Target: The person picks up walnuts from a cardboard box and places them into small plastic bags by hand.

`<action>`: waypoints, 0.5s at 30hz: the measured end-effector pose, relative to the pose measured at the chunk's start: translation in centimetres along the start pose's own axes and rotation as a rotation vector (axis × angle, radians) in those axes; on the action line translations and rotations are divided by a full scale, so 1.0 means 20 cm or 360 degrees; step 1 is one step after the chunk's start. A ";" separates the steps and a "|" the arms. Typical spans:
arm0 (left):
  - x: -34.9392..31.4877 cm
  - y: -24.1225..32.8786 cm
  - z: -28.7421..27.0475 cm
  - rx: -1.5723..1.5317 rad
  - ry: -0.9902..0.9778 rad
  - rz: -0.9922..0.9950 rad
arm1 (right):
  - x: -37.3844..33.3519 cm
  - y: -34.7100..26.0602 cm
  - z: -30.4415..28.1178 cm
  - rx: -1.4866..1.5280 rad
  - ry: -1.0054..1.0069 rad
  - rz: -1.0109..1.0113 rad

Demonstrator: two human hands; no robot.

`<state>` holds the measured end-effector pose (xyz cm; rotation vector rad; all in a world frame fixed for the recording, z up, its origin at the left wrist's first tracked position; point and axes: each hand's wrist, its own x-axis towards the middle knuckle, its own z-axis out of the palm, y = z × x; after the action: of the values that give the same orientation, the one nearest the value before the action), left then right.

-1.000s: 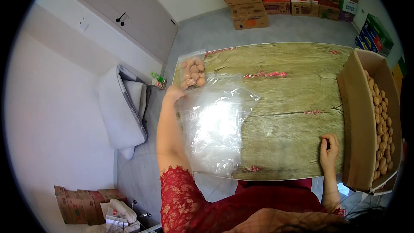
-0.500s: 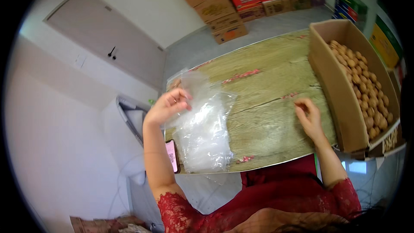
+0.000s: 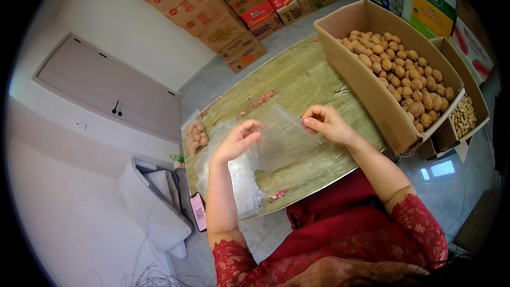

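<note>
Pinched between my right hand's (image 3: 328, 123) thumb and fingers is the top corner of a clear plastic zip bag (image 3: 287, 139), which spreads thin and flat above the table. My left hand (image 3: 239, 141) hovers at the bag's other side, over a loose pile of clear bags (image 3: 244, 183); its fingers are bent, with a gap between thumb and fingertips. Beyond my left hand, a clear bag of walnuts (image 3: 196, 137) lies at the table's left edge. To the right stands a long cardboard box filled with loose walnuts (image 3: 406, 82).
The wood-patterned table (image 3: 297, 79) has pink floral marks. A phone (image 3: 198, 211) rests at its near left edge. Peanuts (image 3: 464, 117) fill a smaller box beyond the walnuts. Stacked cartons (image 3: 212, 21) line the far wall; a grey-white bin-like container (image 3: 154, 202) sits left.
My right hand has moved left and now grips a clear bag brought over from the pile. My left hand has shifted right. The view has turned toward the walnut box, uncovering the walnut bag.
</note>
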<state>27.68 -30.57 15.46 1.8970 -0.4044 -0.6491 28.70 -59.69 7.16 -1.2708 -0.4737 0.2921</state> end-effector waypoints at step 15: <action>0.39 -0.13 0.64 -0.0575 0.0798 0.0350 | -0.12 0.02 0.14 -0.1009 0.0488 -0.0533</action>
<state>26.19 -43.28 7.19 1.5682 -0.1531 -0.0780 25.29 -58.29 7.02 -1.7816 -0.5228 -0.3640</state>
